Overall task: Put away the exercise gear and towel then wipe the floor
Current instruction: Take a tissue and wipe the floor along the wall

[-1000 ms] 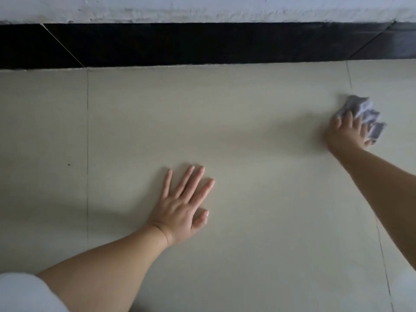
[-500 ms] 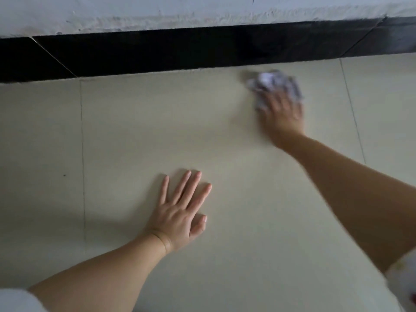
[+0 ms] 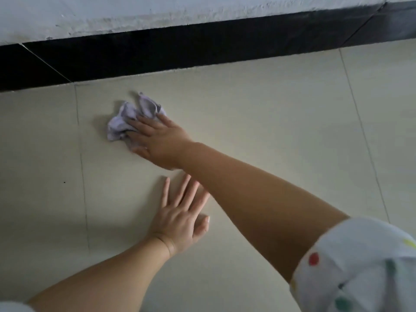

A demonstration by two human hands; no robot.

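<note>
A crumpled pale lilac cloth lies on the cream tiled floor, a short way in front of the skirting. My right hand reaches across to the left and presses on the cloth's right side with fingers stretched out flat over it. Part of the cloth is hidden under the palm. My left hand rests flat on the floor just below the right wrist, with its fingers spread and holding nothing. The right forearm crosses above the left fingertips.
A black skirting strip runs along the far edge of the floor, with a rough white wall above it. Thin grout lines cross the tiles at left and right. A small dark speck sits at left.
My right hand has swept the cloth from the far right, along the skirting, to the left and nearer to me. The left hand has stayed planted on the floor.
</note>
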